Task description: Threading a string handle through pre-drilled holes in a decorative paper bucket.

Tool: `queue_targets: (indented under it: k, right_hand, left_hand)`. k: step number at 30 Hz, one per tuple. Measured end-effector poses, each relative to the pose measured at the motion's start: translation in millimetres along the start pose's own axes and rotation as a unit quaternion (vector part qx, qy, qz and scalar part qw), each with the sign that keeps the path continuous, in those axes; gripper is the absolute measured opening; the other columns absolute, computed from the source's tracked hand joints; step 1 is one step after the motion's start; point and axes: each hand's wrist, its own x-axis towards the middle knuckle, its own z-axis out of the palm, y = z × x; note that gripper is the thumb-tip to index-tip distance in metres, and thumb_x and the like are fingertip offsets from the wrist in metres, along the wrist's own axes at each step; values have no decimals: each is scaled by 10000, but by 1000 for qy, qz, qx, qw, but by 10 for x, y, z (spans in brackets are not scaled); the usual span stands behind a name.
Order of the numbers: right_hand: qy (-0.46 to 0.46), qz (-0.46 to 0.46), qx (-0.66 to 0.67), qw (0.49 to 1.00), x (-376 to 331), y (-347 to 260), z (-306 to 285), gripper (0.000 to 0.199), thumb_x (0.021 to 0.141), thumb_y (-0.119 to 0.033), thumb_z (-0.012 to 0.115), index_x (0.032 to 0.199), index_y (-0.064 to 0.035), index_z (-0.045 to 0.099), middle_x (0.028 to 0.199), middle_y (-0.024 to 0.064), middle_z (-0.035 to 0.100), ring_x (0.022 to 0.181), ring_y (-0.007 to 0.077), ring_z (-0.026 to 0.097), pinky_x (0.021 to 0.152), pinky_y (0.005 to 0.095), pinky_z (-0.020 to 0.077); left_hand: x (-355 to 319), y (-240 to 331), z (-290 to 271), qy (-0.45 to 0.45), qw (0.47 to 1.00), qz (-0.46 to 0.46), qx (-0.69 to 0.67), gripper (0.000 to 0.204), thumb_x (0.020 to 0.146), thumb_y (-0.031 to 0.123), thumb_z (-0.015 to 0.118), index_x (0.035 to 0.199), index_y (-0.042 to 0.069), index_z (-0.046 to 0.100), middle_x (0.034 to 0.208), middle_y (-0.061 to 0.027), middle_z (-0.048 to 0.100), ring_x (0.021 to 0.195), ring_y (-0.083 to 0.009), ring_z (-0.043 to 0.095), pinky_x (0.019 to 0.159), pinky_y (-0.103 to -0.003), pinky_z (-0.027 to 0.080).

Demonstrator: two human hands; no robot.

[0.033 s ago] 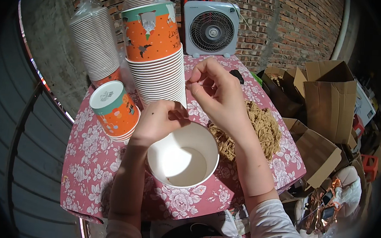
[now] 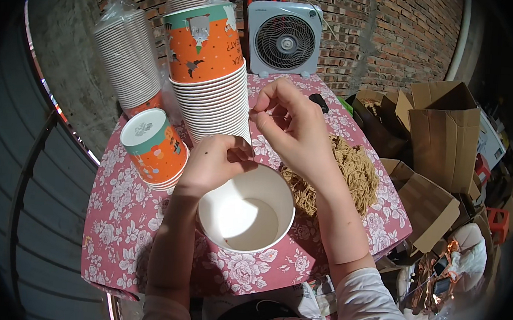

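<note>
A white-lined paper bucket (image 2: pixel 234 218) stands upright at the near middle of the table, its mouth facing up and only a tiny speck visible inside. My left hand (image 2: pixel 220 163) is curled closed over the bucket's far left rim; what its fingers hold, if anything, is hidden. Beyond the rim, my right hand (image 2: pixel 286 117) is raised with thumb and forefinger in a pinch, beside the tall stack of buckets (image 2: pixel 213 103). Too little shows between those fingertips to name. Under my right forearm lies a heap of tan yarn-like strands (image 2: pixel 351 172).
Short orange buckets (image 2: pixel 156 147) stand upside down at the left, with a plastic-wrapped stack (image 2: pixel 130 56) behind. A box fan (image 2: pixel 285 40) stands at the table's back, near a small black object (image 2: pixel 319 102). Cardboard boxes (image 2: pixel 442 137) crowd the right side. Flowered pink cloth (image 2: pixel 242 272) covers the table.
</note>
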Motion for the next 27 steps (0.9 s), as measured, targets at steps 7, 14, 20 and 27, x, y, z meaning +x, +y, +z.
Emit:
queue_targets:
  k: [7,14,20,27]
  right_hand:
    - [-25,-30,-29,999,-4,-30,-28,117,874,-38,655,966,-18,584,799,34,645,646,92,579,590,252,439]
    - [3,-8,-27,1000,-17,-98,-58,167,895,-39,720,993,-19,586,815,-32,607,689,10,526,603,188,407]
    - [7,105,282,954,20,-177,-131,174,915,-77,734,1043,-61,618,926,-45,610,769,5,528,666,185,417]
    - [-47,161,513,842,24,-112,-125,128,970,-120,660,1085,-72,628,1181,51,663,859,49,606,769,205,470]
  left_hand:
    - [30,-147,-14,29,995,20,88,216,802,137,724,995,59,781,887,-129,759,841,-263,745,779,-374,561]
    - [-5,-53,-81,26,988,15,149,180,794,174,721,938,77,769,840,-106,751,796,-251,736,719,-364,552]
    - [-170,222,-224,122,962,-22,244,203,830,214,738,929,38,756,784,-110,737,728,-244,725,699,-363,548]
    - [-346,400,41,-78,984,49,-151,550,926,308,730,1320,-44,578,1245,-163,691,1211,-227,635,1033,-359,499]
